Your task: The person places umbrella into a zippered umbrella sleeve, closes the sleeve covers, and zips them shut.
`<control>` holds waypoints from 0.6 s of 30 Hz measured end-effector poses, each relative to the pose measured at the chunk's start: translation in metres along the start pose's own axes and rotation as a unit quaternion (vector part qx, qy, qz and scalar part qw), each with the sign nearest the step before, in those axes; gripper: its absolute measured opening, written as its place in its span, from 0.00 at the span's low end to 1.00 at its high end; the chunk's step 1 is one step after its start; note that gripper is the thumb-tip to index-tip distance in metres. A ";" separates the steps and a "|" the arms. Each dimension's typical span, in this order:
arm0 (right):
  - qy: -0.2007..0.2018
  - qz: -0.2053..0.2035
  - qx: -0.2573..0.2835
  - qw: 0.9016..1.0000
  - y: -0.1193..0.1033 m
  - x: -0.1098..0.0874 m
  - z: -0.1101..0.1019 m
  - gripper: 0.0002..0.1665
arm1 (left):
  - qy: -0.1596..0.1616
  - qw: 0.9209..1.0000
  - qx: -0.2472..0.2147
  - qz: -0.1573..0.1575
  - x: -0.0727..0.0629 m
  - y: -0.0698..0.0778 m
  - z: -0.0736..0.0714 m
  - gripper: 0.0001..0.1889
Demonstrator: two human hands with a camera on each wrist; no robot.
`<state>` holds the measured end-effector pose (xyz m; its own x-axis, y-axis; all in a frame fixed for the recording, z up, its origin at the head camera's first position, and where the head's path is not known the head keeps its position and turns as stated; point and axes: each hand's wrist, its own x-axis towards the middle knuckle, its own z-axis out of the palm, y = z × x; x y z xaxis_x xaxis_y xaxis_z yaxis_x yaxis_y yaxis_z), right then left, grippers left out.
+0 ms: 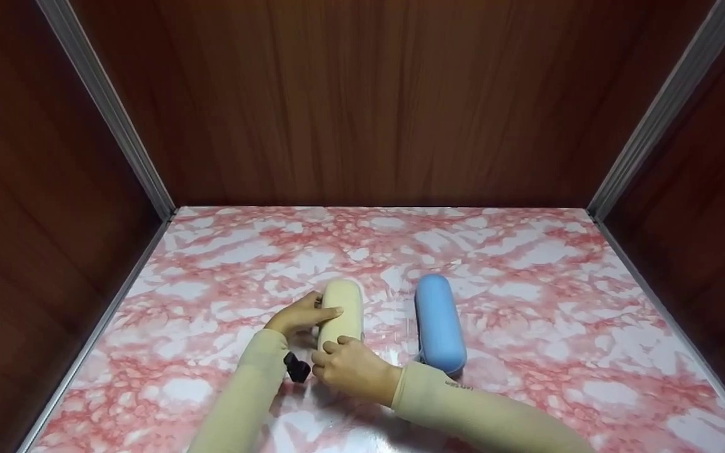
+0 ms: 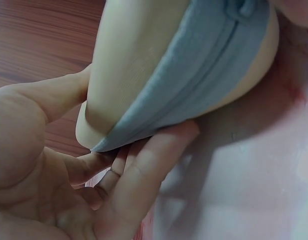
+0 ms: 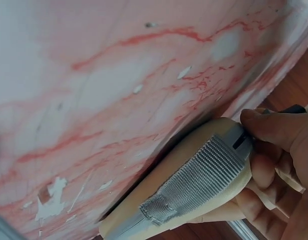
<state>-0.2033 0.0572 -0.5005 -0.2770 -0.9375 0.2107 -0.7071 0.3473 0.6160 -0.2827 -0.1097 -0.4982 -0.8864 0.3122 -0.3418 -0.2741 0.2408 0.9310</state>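
Note:
A pale yellow zippered case (image 1: 342, 296) lies on the table, its long side running away from me. My left hand (image 1: 299, 316) holds its left side, thumb across the top and fingers lower along the grey zipper band (image 2: 194, 80). At the near end, the curled fingers of my right hand (image 1: 357, 373) grip the case beside the zipper. A grey woven strap (image 3: 199, 177) runs along the case's other side in the right wrist view. Whether the right fingertips pinch a zipper pull is hidden.
A blue case (image 1: 439, 321) of similar shape lies to the right, beyond my right forearm. Dark wooden panels (image 1: 362, 107) with metal edging close off the back and both sides of the red-and-white marbled table (image 1: 526, 264). A black wrist fitting (image 1: 297, 368) sits by the left cuff.

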 end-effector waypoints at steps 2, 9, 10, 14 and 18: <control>0.003 0.001 0.003 1.000 0.000 -0.001 0.000 0.04 | -0.002 1.000 -0.003 0.000 0.000 -0.001 0.000 0.27; 0.013 -0.009 0.022 1.000 0.007 -0.012 -0.003 0.10 | -0.001 1.000 0.016 0.005 -0.001 0.001 0.000 0.27; 0.015 -0.011 0.025 1.000 0.008 -0.013 -0.003 0.11 | 0.000 1.000 0.018 0.007 -0.001 0.001 0.000 0.27; 0.022 -0.010 0.048 0.999 0.011 -0.019 -0.002 0.10 | -0.004 1.000 0.004 0.002 -0.001 0.001 0.000 0.28; 0.028 -0.008 0.048 0.998 0.010 -0.022 0.000 0.06 | -0.001 1.000 0.019 -0.006 0.001 0.000 -0.001 0.27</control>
<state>-0.2046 0.0815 -0.4990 -0.2312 -0.9415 0.2453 -0.7710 0.3311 0.5440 -0.2838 -0.1099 -0.4982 -0.8823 0.3105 -0.3537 -0.2711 0.2791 0.9212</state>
